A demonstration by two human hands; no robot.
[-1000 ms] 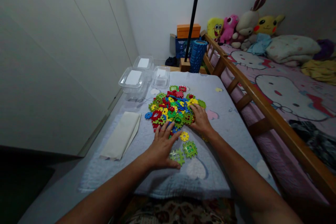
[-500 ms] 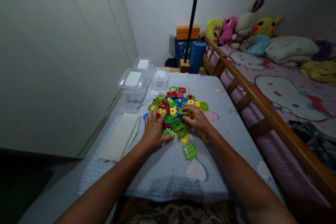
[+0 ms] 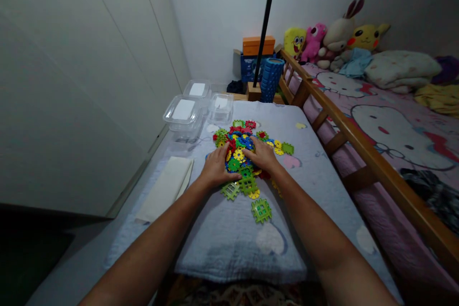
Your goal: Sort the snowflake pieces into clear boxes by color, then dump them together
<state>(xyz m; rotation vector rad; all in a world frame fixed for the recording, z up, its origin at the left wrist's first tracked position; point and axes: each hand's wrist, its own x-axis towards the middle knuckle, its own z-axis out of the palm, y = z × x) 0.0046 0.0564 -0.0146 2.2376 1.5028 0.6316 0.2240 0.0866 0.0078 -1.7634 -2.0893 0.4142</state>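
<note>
A heap of small plastic interlocking pieces [image 3: 241, 146] in red, green, blue and yellow lies on a pale blue quilt [image 3: 229, 229]. My left hand [image 3: 216, 168] rests flat on the heap's near left side, fingers stretched over the pieces. On the near right side my right hand [image 3: 261, 154] lies palm down, fingers spread across the pieces. Neither hand grips a piece that I can see. A single green square piece [image 3: 261, 210] lies apart, nearer to me, and another green piece [image 3: 287, 147] sits at the heap's right edge.
Three clear lidded plastic boxes [image 3: 183, 113] stand beyond the heap at the left. A folded white cloth [image 3: 165, 188] lies left of my left hand. A wooden bed rail [image 3: 362, 146] runs along the right. Beyond the quilt rises a black pole [image 3: 265, 24]. Plush toys [image 3: 333, 36] sit at the bed's head.
Both hands have slid forward and inward over the heap, drawing pieces together. The left hand came up from beside the near loose green pieces onto the pile.
</note>
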